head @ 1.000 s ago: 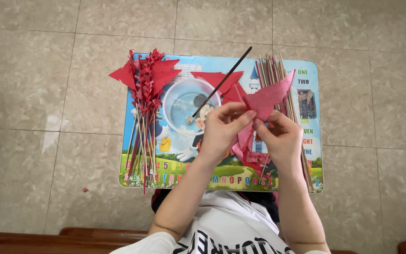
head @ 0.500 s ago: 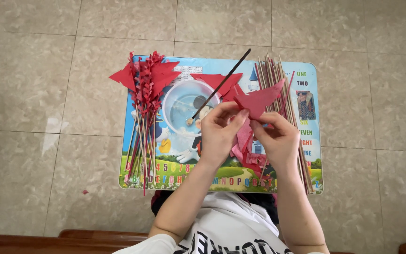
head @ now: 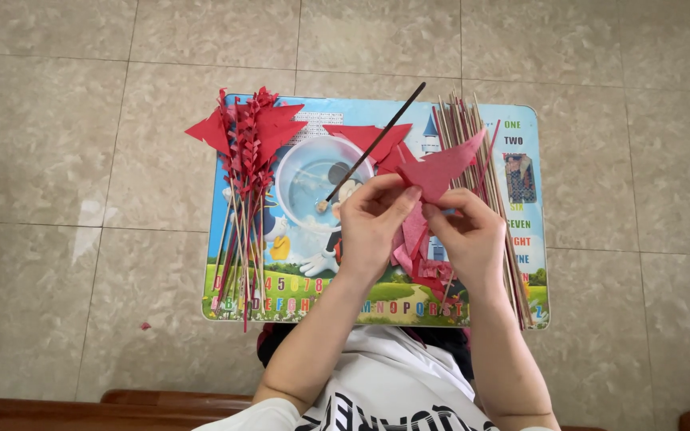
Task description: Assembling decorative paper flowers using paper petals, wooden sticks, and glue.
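My left hand [head: 374, 217] and my right hand [head: 468, 235] meet over the middle of a small colourful table [head: 521, 263]. Both pinch a red triangular paper piece [head: 441, 168] whose point sticks up and to the right. More pink and red paper scraps [head: 409, 243] hang between my palms. Just left of my left hand stands a clear round bowl [head: 313, 172] with a dark brush [head: 377, 140] leaning in it. Another red paper triangle [head: 365, 137] lies behind the brush.
A bundle of finished sticks with red paper flags [head: 245, 160] lies along the table's left side. A bundle of bare thin sticks [head: 473, 128] lies on the right side. Beige floor tiles [head: 81, 120] surround the table. A wooden bench edge [head: 121, 407] runs along the bottom.
My fingers have shifted a little on the red paper piece, and its tip has tilted slightly. The table and both bundles have stayed where they were.
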